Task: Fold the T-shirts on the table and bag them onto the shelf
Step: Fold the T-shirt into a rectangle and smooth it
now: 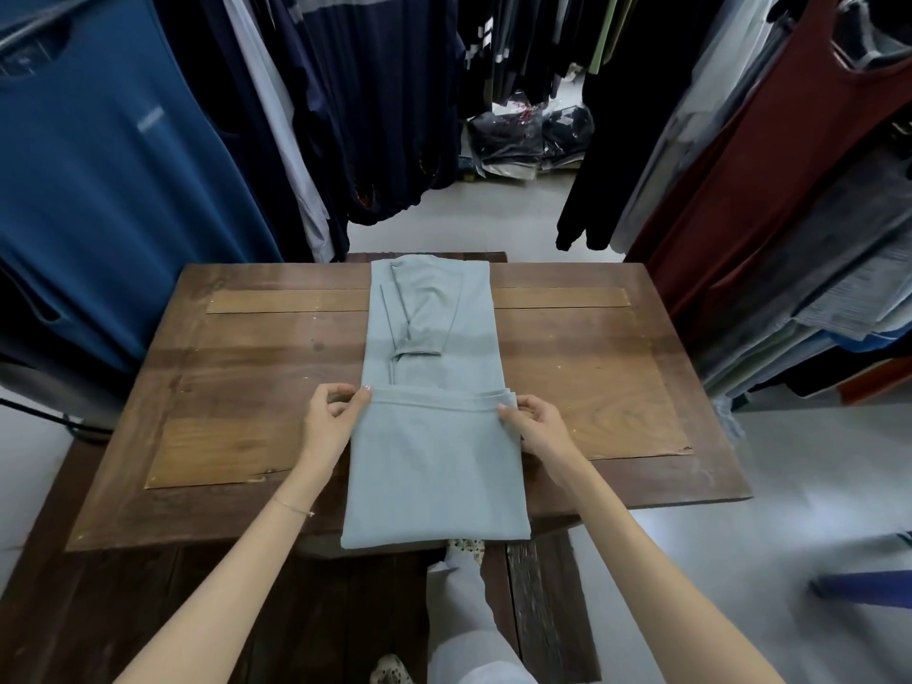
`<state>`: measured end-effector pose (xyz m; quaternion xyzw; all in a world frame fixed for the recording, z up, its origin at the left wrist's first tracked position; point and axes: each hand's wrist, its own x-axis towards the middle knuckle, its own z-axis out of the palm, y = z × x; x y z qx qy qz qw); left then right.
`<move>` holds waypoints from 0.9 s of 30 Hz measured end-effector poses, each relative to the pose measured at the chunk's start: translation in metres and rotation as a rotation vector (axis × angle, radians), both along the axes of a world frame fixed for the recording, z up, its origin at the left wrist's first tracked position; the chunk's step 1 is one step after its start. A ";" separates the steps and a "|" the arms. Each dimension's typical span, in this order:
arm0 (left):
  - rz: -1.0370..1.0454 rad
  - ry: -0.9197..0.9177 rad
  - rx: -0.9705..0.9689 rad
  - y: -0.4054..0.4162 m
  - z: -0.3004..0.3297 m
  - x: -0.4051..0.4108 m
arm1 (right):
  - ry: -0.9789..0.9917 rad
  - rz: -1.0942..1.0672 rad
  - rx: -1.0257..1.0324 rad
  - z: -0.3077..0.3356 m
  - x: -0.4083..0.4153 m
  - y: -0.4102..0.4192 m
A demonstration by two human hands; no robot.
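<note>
T-shirt (434,466) lay lengthwise on bench (592,367), sleeves tucked in. Left hand (329,421) and right hand (538,427) fingers pinched hem corners, keeping folded-over edge square.

Both bare forearms reach forward side by side. The left hand (329,417) has its fingers curled, thumb and fingertips pinching the folded edge of the pale grey-blue cotton T-shirt (434,466). The right hand (535,424) mirrors it, pinching the opposite corner.
</note>
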<state>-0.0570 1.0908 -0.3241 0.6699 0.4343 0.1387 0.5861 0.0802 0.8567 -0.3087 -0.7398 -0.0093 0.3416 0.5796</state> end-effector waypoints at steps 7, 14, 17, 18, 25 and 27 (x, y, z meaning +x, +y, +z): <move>-0.029 0.133 0.301 -0.029 -0.002 -0.028 | -0.038 -0.022 -0.102 0.001 0.000 0.006; -0.039 0.182 0.496 -0.059 0.001 -0.062 | -0.010 -0.066 -0.153 0.005 -0.024 -0.012; -0.060 0.268 0.625 -0.067 -0.004 -0.077 | -0.071 -0.040 -0.239 0.000 -0.046 -0.027; -0.051 0.265 0.641 -0.070 -0.005 -0.080 | -0.100 -0.021 -0.262 -0.001 -0.053 -0.031; -0.060 0.256 0.621 -0.076 -0.008 -0.096 | -0.221 0.108 -0.319 0.002 -0.085 -0.043; -0.045 0.247 0.574 -0.076 -0.007 -0.100 | -0.242 0.085 -0.324 0.004 -0.089 -0.046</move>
